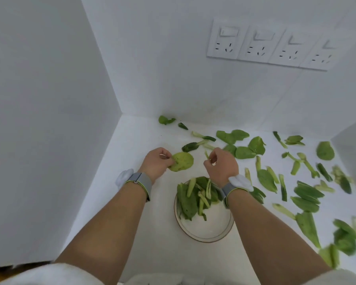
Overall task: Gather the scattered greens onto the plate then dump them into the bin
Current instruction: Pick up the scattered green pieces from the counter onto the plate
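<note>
A round white plate [210, 229] with a brown rim lies on the white counter in front of me, its far half piled with green leaves and stems [195, 196]. Just beyond it, my left hand [157, 161] pinches the edge of a pale round leaf [182, 161]. My right hand [221, 164] hovers over the plate's far edge with a thin green stem [207, 155] between its fingertips. Several more greens [304, 194] lie scattered over the counter to the right and toward the back wall. No bin is in view.
White walls close the counter on the left, back and right. A row of wall sockets [269, 45] sits high on the back wall. Stray leaves [165, 119] lie in the back corner.
</note>
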